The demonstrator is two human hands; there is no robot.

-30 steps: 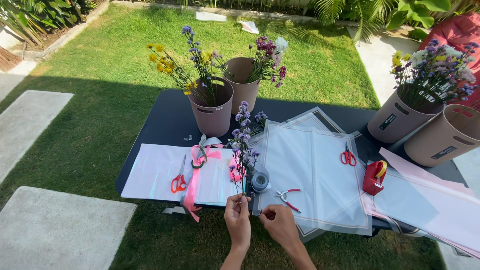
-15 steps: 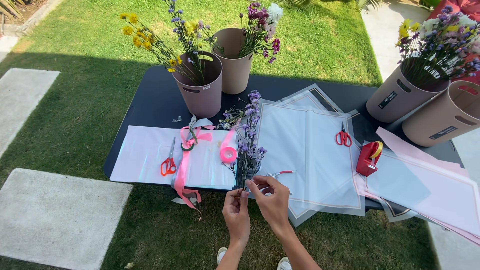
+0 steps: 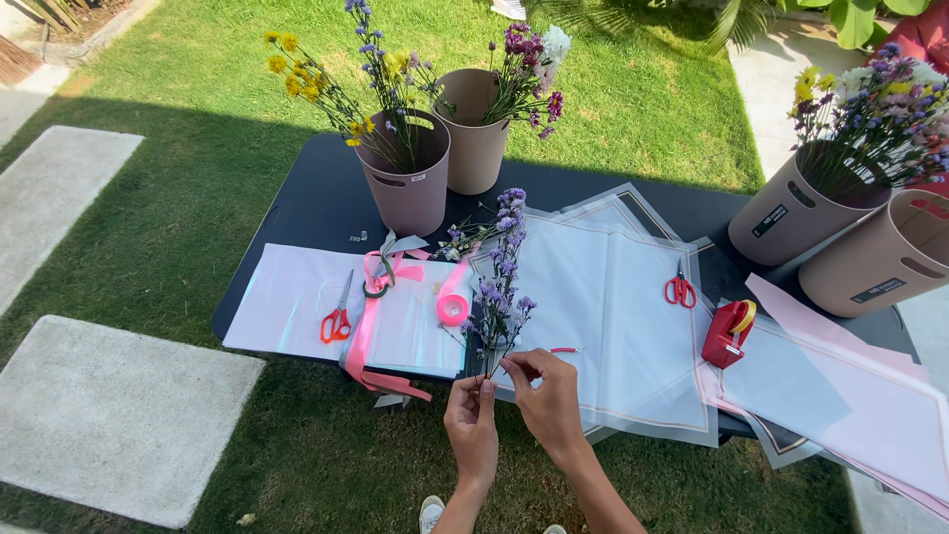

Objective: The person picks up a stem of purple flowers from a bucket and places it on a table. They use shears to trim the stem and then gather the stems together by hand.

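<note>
The left hand (image 3: 473,427) and right hand (image 3: 547,393) are pinching the stem ends of a slim bunch of purple flowers (image 3: 499,282) at the black desk's (image 3: 306,203) 6 o'clock edge. Both grips are pressed together on the stems. The blooms are pointing toward 12 o'clock, just beside a pink ribbon roll (image 3: 453,308).

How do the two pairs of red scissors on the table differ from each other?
The left scissors lie on the white sheet beside the pink ribbon, blades pointing away from the person. The right scissors lie on the clear wrapping sheet near the red tape dispenser and look shorter from here. Both have red handles, lie flat, and neither hand touches them.
</note>
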